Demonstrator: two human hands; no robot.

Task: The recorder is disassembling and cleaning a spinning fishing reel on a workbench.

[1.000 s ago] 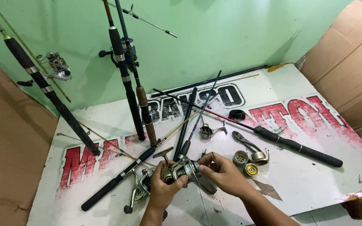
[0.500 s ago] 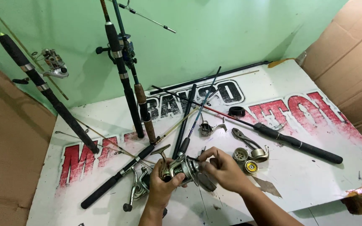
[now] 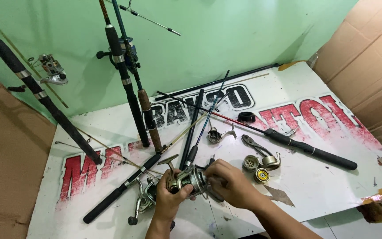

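Observation:
A silver-grey spinning reel [image 3: 190, 179] is gripped from below by my left hand [image 3: 169, 200], just above a white painted board [image 3: 315, 190]. My right hand [image 3: 229, 182] closes over the reel's right end, fingers wrapped around it. A second reel [image 3: 143, 200] lies on the board just left of my left hand. Loose reel parts lie to the right of my hands: a metal reel handle [image 3: 258, 148], a grey round spool [image 3: 250, 163] and a small gold-rimmed round piece [image 3: 261, 175].
Several fishing rods lean on the green wall, one [image 3: 127, 88] with a reel mounted. More rods lie across the board, among them a black-handled one [image 3: 306, 148]. A small black ring [image 3: 246, 117] and a small reel part [image 3: 215, 135] lie there too. Cardboard stands left and right.
My hands have stayed on the reel and shifted only slightly. The view has tilted a little, so the board and rods sit a bit differently in the picture.

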